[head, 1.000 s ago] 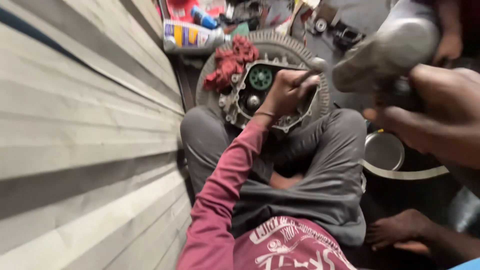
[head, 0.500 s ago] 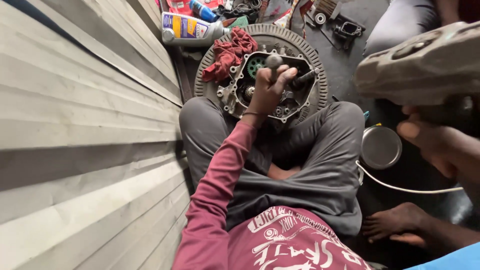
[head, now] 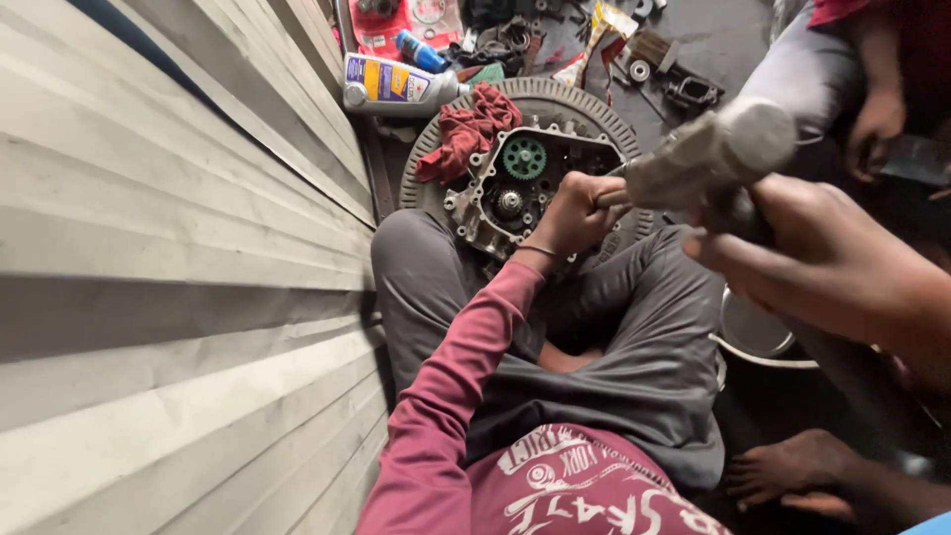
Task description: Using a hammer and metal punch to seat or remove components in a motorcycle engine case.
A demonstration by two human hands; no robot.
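My left hand (head: 580,213), at the end of a maroon sleeve, is closed around a thin metal rod (head: 610,197) held against an open engine casing (head: 500,198). The casing shows a green gear (head: 523,157) and a steel gear inside, and rests on a round toothed wheel (head: 436,149) between my knees. My right hand (head: 832,267), close to the camera, grips a hammer whose grey head (head: 713,154) hangs just right of my left fist. A red rag (head: 466,129) lies on the wheel's left side.
A corrugated metal shutter (head: 149,248) fills the left. An oil bottle (head: 396,84), a blue can and loose parts lie beyond the wheel. A steel bowl (head: 753,327) sits by my right knee. Another person's hand (head: 877,124) and a bare foot (head: 792,471) are at the right.
The hammer head has swung down and left, from the upper right toward my left fist. My left hand has stayed on the casing, which now shows the green gear uncovered.
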